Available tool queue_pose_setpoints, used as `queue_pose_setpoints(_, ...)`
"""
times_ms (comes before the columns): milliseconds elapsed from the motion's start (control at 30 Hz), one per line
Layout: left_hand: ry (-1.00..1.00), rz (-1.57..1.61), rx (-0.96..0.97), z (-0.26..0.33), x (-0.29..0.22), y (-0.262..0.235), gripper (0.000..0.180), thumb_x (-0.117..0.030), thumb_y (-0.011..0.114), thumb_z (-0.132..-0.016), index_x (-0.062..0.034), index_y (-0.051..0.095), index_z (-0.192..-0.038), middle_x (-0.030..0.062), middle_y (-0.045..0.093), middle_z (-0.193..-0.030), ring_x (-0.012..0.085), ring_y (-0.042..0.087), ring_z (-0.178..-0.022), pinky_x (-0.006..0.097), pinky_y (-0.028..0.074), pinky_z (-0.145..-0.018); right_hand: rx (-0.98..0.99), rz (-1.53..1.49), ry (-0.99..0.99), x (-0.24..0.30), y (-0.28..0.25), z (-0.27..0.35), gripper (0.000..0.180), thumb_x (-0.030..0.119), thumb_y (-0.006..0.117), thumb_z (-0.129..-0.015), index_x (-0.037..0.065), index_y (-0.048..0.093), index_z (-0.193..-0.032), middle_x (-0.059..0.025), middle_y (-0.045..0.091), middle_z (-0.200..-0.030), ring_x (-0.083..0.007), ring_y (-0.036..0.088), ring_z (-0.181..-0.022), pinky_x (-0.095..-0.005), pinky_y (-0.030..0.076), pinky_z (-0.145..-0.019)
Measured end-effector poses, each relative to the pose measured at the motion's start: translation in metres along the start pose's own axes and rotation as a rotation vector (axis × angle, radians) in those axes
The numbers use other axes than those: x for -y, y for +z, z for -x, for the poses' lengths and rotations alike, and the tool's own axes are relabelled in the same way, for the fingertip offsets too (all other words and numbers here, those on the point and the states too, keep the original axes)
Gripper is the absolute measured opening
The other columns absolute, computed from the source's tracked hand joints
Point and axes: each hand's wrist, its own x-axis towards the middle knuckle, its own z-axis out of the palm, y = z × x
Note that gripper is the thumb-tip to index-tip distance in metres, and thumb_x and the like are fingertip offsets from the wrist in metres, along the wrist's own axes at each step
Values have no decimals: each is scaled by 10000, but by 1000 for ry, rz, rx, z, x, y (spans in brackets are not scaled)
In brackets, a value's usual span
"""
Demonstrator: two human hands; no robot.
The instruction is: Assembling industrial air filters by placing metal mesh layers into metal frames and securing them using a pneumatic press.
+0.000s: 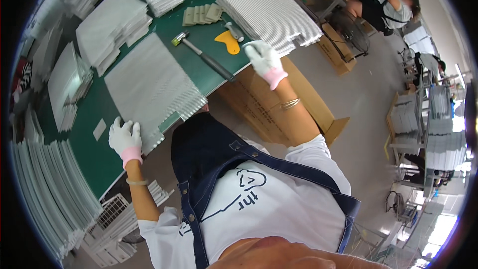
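Observation:
A grey perforated mesh sheet (152,77) with a notched corner lies flat on the green worktable (92,162). My left hand (125,139), in a white glove with a pink cuff, rests at the sheet's near left edge, fingers apart. My right hand (264,60), gloved alike, is beside the near edge of a stack of mesh sheets (269,12); its fingers are slightly bent and apart, with nothing seen in them. Between the hands lie a hammer (206,60) with a black handle, a yellow scraper (227,42) and a grey-handled tool (234,31).
Beige blocks (202,14) sit behind the hammer. More sheet stacks (112,25) stand at the far left, and a row of upright panels (55,189) at the near left. A small pale card (99,129) lies by my left hand. Under the table edge is an open cardboard box (264,102). People work at the right.

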Motion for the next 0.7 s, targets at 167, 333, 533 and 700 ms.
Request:
queue_pose_setpoints(167, -12, -96, 91, -6, -18, -9, 259, -311, 676, -727, -103, 682, -881, 108, 501, -1262, 304, 443, -1173, 435, 362, -957, -94, 1010, 299, -68, -103, -56, 575, 501, 588, -776, 65, 527, -1144, -151, 588, -1073, -301, 542, -978, -419, 446, -806)
queue_pose_setpoints(333, 5, -151, 126, -10, -20, -8, 251, -307, 669, -736, -99, 678, -876, 98, 470, -1303, 302, 427, -1192, 426, 357, -971, 257, 1066, 511, -116, -149, -80, 740, 562, 623, -726, 74, 449, -1254, -104, 529, -1230, -294, 478, -1157, -414, 377, -937)
queue_pose_setpoints(533, 17, -175, 119, -11, -21, -7, 235, -294, 665, -735, -90, 680, -851, 110, 483, -1291, 306, 440, -1177, 425, 369, -960, 325, 1150, 413, -104, -164, -94, 721, 583, 603, -717, 90, 463, -1226, -125, 609, -1118, -303, 540, -1098, -430, 412, -873)
queue_pose_setpoints(700, 25, -179, 111, -10, -20, -4, 237, -291, 659, -738, -81, 680, -848, 115, 490, -1283, 307, 452, -1163, 418, 384, -947, 334, 1039, 465, -93, -176, -100, 797, 573, 607, -713, 109, 392, -1325, -131, 580, -1180, -296, 526, -1131, -418, 399, -918)
